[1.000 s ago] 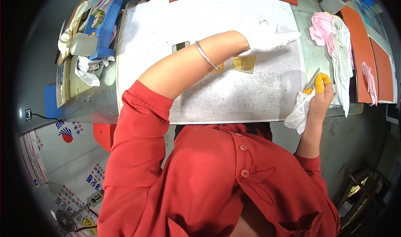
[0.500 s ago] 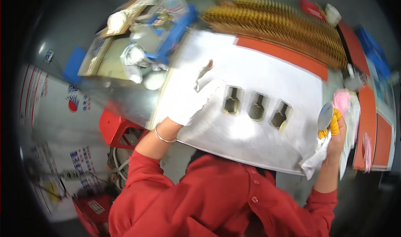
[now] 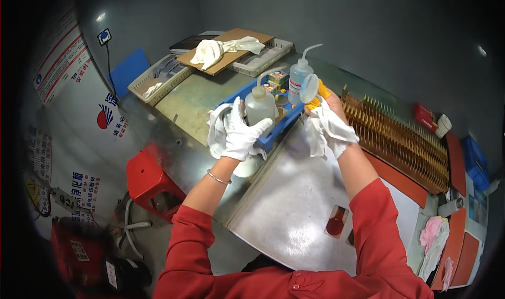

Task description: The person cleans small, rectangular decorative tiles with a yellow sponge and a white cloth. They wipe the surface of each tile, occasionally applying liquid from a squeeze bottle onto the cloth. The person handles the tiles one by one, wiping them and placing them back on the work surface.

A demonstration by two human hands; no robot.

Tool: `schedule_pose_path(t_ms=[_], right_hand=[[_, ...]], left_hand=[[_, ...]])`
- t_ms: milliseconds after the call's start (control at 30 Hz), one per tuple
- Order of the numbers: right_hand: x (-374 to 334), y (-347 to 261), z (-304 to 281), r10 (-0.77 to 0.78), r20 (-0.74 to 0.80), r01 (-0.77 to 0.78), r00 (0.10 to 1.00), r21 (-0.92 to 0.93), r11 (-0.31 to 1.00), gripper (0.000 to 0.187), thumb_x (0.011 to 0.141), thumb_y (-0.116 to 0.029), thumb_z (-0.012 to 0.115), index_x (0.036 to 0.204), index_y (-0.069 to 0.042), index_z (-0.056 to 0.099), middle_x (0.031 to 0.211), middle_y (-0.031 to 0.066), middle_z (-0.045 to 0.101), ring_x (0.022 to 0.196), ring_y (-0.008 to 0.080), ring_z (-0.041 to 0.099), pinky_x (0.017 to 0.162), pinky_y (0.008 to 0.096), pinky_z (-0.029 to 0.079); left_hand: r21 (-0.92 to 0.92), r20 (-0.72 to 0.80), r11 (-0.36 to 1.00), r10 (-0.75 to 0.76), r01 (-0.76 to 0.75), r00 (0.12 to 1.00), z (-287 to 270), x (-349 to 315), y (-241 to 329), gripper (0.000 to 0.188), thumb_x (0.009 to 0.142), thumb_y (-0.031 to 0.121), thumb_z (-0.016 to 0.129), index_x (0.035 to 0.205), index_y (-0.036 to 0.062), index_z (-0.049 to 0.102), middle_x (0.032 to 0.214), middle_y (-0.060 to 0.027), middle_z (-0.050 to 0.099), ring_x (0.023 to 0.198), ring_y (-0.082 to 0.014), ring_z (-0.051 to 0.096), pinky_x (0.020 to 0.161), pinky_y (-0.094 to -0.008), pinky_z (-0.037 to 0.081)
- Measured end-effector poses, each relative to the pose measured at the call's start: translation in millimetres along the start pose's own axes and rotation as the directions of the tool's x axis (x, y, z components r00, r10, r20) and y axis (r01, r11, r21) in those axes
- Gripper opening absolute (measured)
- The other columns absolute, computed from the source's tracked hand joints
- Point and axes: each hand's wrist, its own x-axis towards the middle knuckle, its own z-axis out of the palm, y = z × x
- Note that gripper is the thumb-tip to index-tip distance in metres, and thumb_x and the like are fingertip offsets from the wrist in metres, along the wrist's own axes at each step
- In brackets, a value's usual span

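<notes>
A white glove covers my left hand (image 3: 239, 133), whose thumb and fingers are around the lower part of a translucent squeeze bottle (image 3: 260, 107) with a bent spout. Bunched white cloth (image 3: 216, 133) lies beside that hand. Yellow finger covers show on my right hand (image 3: 331, 107), raised above the table's edge of the blue tray. It pinches a round pale disc (image 3: 309, 88), and a white cloth (image 3: 331, 128) hangs from the same hand. Just behind the disc stands a second squeeze bottle (image 3: 300, 78) with a curved spout. The blue tray (image 3: 284, 124) also holds small boxes.
On the right is a rack of brown ridged slots (image 3: 400, 141). A white sheet (image 3: 289, 193) on the table bears dark pieces, partly behind my right arm. Baskets and cardboard (image 3: 226, 62) sit at the back. A red stool (image 3: 152, 180) stands to the left.
The view has swung left toward the blue tray. My left hand has gone from above the white sheet to the squeeze bottle. My right hand has carried the disc and cloth over beside the tray.
</notes>
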Motion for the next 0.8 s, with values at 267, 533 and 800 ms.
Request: schedule_pose_path(t_ms=[267, 533, 800], right_hand=[[46.6, 25.7, -2.0, 0.018, 0.106, -0.027, 0.994, 0.081, 0.996, 0.015, 0.089, -0.013, 0.050, 0.102, -0.006, 0.052, 0.084, 0.0021, 0.055, 0.066, 0.0091, 0.057, 0.055, 0.0203, 0.049], [62.3, 29.7, 1.0, 0.033, 0.275, -0.052, 0.961, 0.063, 0.997, 0.035, 0.077, -0.003, 0.063, 0.110, -0.007, 0.051, 0.092, 0.0016, 0.055, 0.078, 0.0101, 0.059, 0.062, 0.0196, 0.052], [56.7, 19.2, 22.2, -0.089, 0.093, 0.108, 0.992, -0.221, 0.969, 0.022, 0.078, -0.004, 0.060, 0.099, -0.004, 0.055, 0.084, -0.0002, 0.056, 0.072, 0.0072, 0.056, 0.060, 0.0179, 0.047]], left_hand=[[0.173, 0.031, 0.983, -0.063, 0.056, 0.998, 5.8, 16.4, 11.0, 0.068, 0.055, 0.025, 0.080, 0.112, 0.0038, 0.049, 0.105, -0.0106, 0.056, 0.097, -0.0225, 0.055, 0.084, -0.0344, 0.044], [0.133, 0.032, 0.990, -0.045, 0.041, 0.998, 1.7, 19.3, 9.9, 0.063, 0.054, 0.024, 0.081, 0.107, 0.0041, 0.051, 0.100, -0.0098, 0.057, 0.093, -0.0222, 0.055, 0.081, -0.0348, 0.045], [0.150, 0.006, 0.985, -0.090, 0.088, 0.996, 5.5, 21.3, 1.4, 0.058, 0.055, 0.024, 0.080, 0.103, 0.0046, 0.053, 0.097, -0.0107, 0.059, 0.090, -0.0234, 0.057, 0.079, -0.0353, 0.046]])
